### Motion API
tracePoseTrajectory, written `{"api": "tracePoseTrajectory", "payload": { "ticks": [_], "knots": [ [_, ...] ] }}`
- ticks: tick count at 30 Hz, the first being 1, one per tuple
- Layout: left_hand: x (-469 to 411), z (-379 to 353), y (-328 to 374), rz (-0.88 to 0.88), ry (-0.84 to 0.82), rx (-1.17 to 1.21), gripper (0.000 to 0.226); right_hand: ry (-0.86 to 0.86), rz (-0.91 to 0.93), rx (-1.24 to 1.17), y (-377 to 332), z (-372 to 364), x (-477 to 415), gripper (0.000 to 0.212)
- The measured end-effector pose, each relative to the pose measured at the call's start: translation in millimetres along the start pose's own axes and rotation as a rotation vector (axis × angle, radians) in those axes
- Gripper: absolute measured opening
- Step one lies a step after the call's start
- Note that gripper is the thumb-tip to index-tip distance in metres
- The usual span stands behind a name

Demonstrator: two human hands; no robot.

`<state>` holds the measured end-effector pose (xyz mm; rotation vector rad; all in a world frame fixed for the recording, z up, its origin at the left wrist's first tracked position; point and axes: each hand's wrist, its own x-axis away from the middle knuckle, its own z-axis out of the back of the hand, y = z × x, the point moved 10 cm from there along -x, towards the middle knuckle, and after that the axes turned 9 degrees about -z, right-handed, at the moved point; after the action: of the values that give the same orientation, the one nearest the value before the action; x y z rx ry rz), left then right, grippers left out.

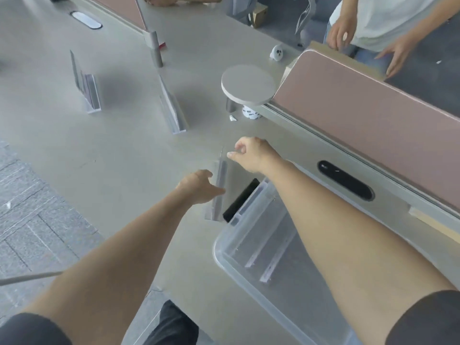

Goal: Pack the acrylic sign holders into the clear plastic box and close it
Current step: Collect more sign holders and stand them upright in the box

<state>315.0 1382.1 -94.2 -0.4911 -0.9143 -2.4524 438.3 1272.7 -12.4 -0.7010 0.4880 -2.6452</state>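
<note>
A clear acrylic sign holder point(220, 188) stands on the grey table just beyond the open clear plastic box point(225, 252). My left hand point(198, 186) grips its left side near the base. My right hand point(251, 154) pinches its top edge between thumb and fingers. Inside the box lie several sign holders point(263, 247), flat on the bottom. Two more sign holders stand further off on the table, one at the far left point(87, 88) and one in the middle point(171, 108).
A round grey disc on a post point(247, 84) stands ahead. A pink desk divider point(361, 103) runs along the right, another point(119, 8) at the back. Another person's hands point(368, 43) rest beyond the right divider. A black cable slot point(344, 180) sits right of the box.
</note>
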Motion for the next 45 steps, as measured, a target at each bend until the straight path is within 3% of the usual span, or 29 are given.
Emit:
{"api": "tracePoseTrajectory", "payload": {
  "ticks": [3,6,9,12,18,21,28,36,45],
  "knots": [
    [-10,-23,-3,0.007,-0.190,0.036,0.074,-0.051,-0.062,0.066,-10,-23,-27,0.061],
    [-25,-29,-1,-0.015,-0.217,0.000,0.050,-0.088,-0.090,0.112,-16,-40,-49,0.067],
    [-38,-22,0,-0.041,-0.177,-0.058,0.031,-0.137,-0.159,0.073,-11,-58,-67,0.071],
    [-48,-5,-3,-0.056,-0.108,-0.083,0.019,-0.067,-0.210,-0.061,-6,-53,-79,0.065],
    [-48,50,12,-0.141,0.118,-0.085,0.023,0.114,-0.219,-0.258,-17,-9,-75,0.078],
    [-47,75,30,-0.230,0.233,0.027,0.025,0.213,-0.220,-0.362,-17,27,-65,0.072],
    [-10,97,97,-0.430,0.354,0.067,0.037,0.320,-0.169,-0.523,4,83,-12,0.067],
    [104,58,182,-0.566,0.452,0.001,0.033,0.364,-0.081,-0.644,75,121,104,0.075],
    [201,-24,239,-0.594,0.382,-0.014,0.033,0.360,-0.053,-0.672,160,127,216,0.075]
  ]
}}
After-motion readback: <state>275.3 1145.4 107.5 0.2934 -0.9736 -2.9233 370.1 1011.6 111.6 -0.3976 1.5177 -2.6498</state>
